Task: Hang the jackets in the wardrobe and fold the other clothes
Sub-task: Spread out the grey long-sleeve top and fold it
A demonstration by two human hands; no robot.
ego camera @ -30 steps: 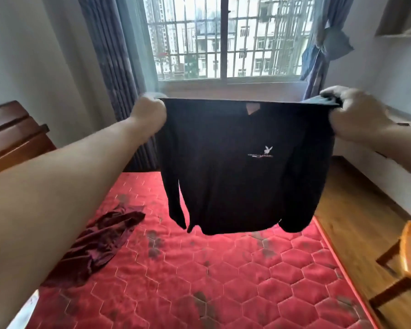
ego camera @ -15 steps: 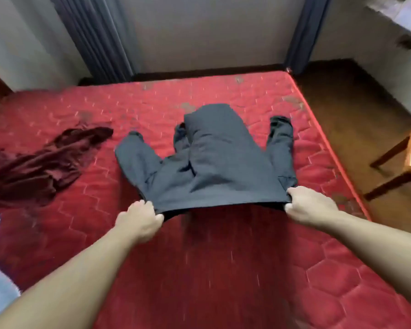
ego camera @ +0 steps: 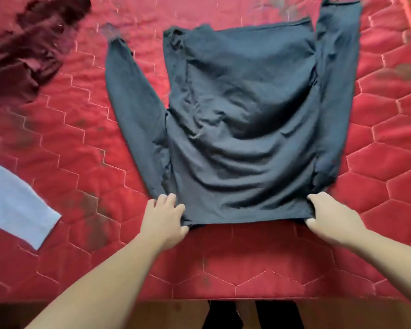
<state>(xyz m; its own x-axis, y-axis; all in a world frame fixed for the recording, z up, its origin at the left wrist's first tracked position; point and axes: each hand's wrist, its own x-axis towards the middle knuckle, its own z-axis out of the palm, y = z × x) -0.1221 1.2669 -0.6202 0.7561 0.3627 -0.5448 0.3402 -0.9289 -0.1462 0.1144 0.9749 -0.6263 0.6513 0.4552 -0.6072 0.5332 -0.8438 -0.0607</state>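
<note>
A dark long-sleeved top [ego camera: 242, 119] lies spread on the red quilted mattress [ego camera: 294, 269], rumpled through the middle, one sleeve angled out to the left and the other lying straight along its right side. The left hand [ego camera: 164, 222] and right hand [ego camera: 328, 219] each pinch a near corner of it, well apart. A maroon garment [ego camera: 26, 51] and a pale blue sleeve [ego camera: 12, 205] lie to the left.

A dark long-sleeved shirt [ego camera: 242, 119] lies spread flat and wrinkled on the bed, sleeves out. A crumpled maroon garment [ego camera: 26, 51] lies well left.
</note>
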